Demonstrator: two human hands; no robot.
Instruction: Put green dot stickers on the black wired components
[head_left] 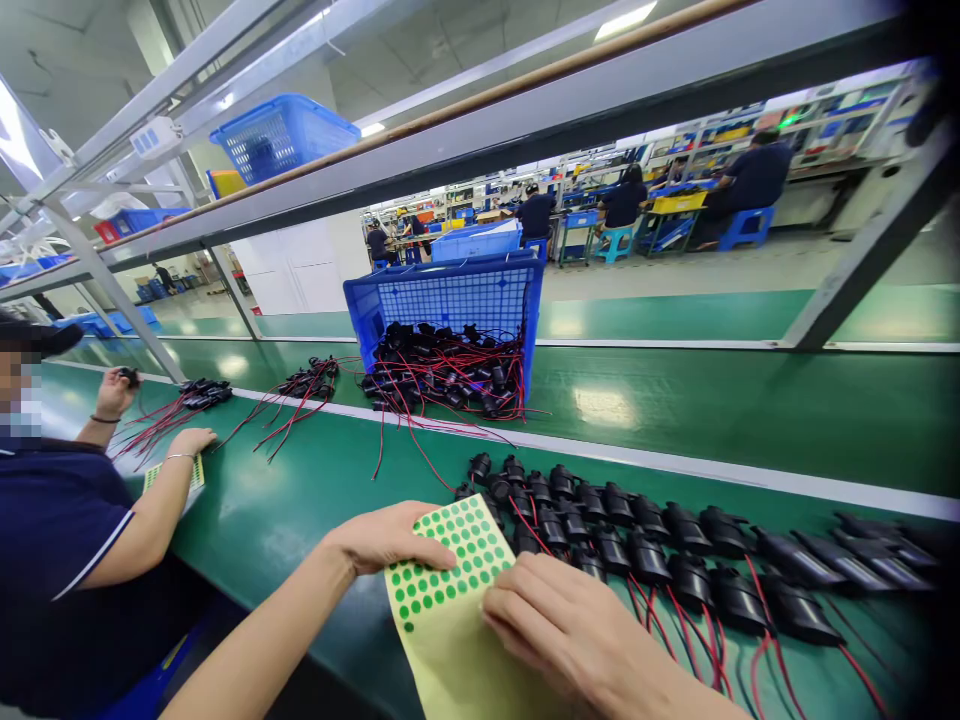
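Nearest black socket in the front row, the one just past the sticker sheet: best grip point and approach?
Grip the black socket across its round barrel, coming from above. It lies on its side on the green belt, close-packed among neighbours, so only the top is free. Red leads trail toward the near edge; avoid pulling those. The right hand on the sticker sheet is closest.

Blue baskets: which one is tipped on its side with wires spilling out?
The blue basket on the green belt, lying on its side with black parts and red wires spilling out; the others sit overhead.
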